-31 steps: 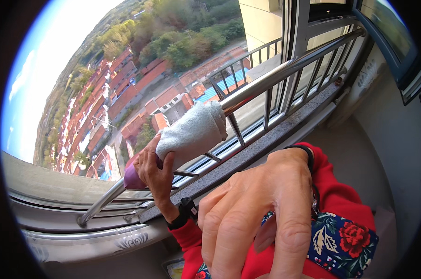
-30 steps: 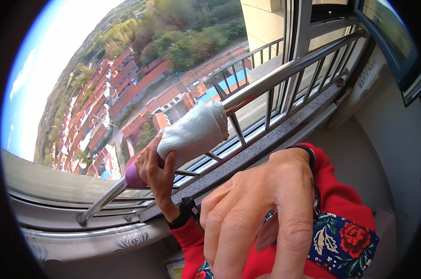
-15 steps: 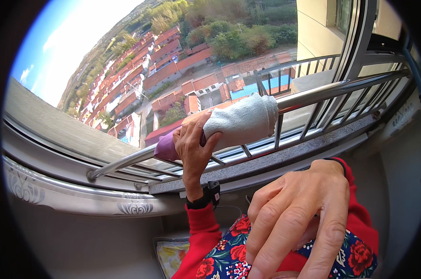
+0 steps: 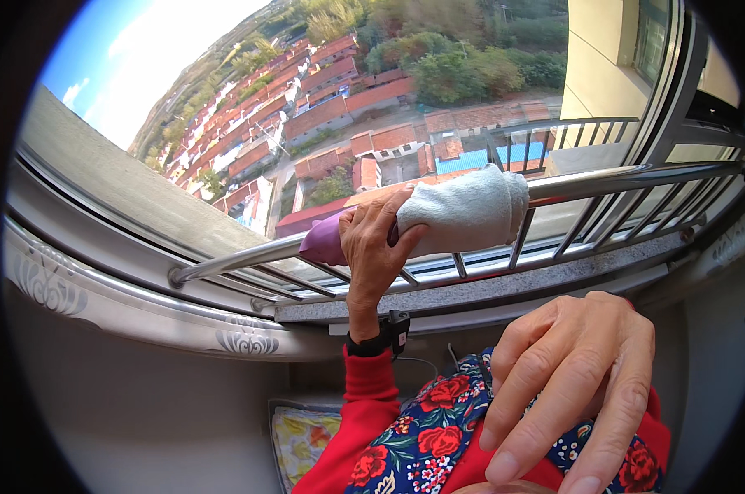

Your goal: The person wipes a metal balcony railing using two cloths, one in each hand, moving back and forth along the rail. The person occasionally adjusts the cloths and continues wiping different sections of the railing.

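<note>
A pale blue towel (image 4: 463,212) is wrapped round the shiny metal rail by the window. My left hand (image 4: 378,230) grips the towel's left end, its thumb pressed on the towel and its fingers over the top. A purple cloth (image 4: 324,242) sticks out from under that hand on the left, also round the rail. My right hand (image 4: 574,375) is raised close to the camera, away from the rail. Its fingers hang downward, loosely bent and apart, with nothing seen in them; its palm is hidden.
The metal railing (image 4: 611,183) with thin bars runs along the window above a speckled stone sill (image 4: 545,282). A padded cream ledge (image 4: 154,309) with silver patterns lies at the left. Below is a yellow-patterned item (image 4: 302,440). Outside are red-roofed houses.
The railing and towel have shifted right in the picture. My left hand keeps its grip on the towel. My right hand also sits farther right, its fingers slightly more spread.
</note>
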A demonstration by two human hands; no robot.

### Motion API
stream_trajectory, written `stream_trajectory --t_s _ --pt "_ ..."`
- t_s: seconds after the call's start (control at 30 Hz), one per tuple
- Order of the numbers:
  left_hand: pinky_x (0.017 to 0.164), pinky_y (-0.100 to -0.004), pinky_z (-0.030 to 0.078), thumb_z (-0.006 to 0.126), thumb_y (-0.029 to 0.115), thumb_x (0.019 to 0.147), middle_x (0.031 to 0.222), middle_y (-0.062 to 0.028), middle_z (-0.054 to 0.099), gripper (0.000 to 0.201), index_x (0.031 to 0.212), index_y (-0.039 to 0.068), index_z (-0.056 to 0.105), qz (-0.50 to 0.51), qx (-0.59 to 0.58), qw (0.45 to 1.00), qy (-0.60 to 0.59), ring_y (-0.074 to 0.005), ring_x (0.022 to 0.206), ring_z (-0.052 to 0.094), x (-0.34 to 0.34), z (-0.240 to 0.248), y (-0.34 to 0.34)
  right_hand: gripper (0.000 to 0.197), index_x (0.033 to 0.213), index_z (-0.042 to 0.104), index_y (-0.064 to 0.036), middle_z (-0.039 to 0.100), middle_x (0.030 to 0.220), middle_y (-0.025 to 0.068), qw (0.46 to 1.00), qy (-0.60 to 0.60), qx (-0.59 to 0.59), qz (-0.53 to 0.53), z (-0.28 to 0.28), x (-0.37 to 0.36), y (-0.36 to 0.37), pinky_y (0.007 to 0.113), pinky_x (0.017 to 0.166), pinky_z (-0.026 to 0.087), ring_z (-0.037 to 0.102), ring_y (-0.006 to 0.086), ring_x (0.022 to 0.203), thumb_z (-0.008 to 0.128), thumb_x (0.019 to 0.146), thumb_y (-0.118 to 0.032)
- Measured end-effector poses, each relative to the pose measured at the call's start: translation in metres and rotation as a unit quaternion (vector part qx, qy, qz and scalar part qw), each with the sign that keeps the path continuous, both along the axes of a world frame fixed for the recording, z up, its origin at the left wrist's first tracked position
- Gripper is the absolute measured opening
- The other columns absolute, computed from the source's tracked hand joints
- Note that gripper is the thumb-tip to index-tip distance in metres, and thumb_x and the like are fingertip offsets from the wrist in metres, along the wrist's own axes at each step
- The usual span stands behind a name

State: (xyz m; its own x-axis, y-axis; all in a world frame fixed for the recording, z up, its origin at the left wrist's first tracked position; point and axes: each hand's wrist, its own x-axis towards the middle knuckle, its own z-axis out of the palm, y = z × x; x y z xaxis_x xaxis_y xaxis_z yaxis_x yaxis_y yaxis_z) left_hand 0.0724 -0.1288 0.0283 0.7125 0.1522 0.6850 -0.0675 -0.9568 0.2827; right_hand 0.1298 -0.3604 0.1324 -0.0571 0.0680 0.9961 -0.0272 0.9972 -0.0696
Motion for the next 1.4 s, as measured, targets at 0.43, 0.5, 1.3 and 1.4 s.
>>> stream_trajectory --t_s 0.43,0.5,1.3,1.4 --pt "0.098 -0.039 0.038 0.075 0.042 0.087 0.121 -0.0041 0.073 0.05 0.128 0.015 0.069 0.011 0.003 1.0 0.029 -0.0221 0.113 0.064 -0.003 0.003 -0.002 0.028 0.123 0.076 -0.0104 0.072 0.112 0.0296 1.0 0.012 0.016 0.008 -0.022 -0.018 0.01 0.035 0.066 0.051 0.073 0.0298 0.084 0.072 0.096 -0.017" --pt "0.097 -0.039 0.038 0.075 0.042 0.088 0.12 -0.0043 0.073 0.049 0.129 0.015 0.069 0.012 0.007 1.0 0.026 -0.0223 0.111 0.064 -0.002 0.002 -0.001 0.028 0.123 0.076 -0.0099 0.071 0.112 0.0315 0.999 0.024 0.002 0.029 -0.02 -0.021 0.012 0.035 0.065 0.051 0.074 0.0311 0.086 0.072 0.096 -0.016" --pt "0.092 -0.0399 0.036 0.079 0.045 0.083 0.112 -0.0046 0.073 0.057 0.131 0.017 0.069 -0.004 0.017 1.0 0.0 -0.0222 0.1 0.065 0.002 -0.002 0.002 0.035 0.124 0.071 0.0027 0.068 0.119 0.0286 0.996 -0.047 -0.078 0.006 -0.009 -0.017 0.015 0.034 0.067 0.05 0.07 0.0296 0.083 0.072 0.09 -0.005" --pt "0.092 -0.0395 0.036 0.08 0.045 0.083 0.113 -0.0047 0.073 0.056 0.131 0.017 0.069 -0.006 0.022 1.0 -0.013 -0.0224 0.101 0.065 0.002 -0.002 0.002 0.035 0.126 0.07 0.0028 0.067 0.123 0.0287 0.997 -0.062 -0.043 0.003 -0.016 -0.019 0.024 0.035 0.069 0.05 0.07 0.0302 0.087 0.069 0.093 -0.007"
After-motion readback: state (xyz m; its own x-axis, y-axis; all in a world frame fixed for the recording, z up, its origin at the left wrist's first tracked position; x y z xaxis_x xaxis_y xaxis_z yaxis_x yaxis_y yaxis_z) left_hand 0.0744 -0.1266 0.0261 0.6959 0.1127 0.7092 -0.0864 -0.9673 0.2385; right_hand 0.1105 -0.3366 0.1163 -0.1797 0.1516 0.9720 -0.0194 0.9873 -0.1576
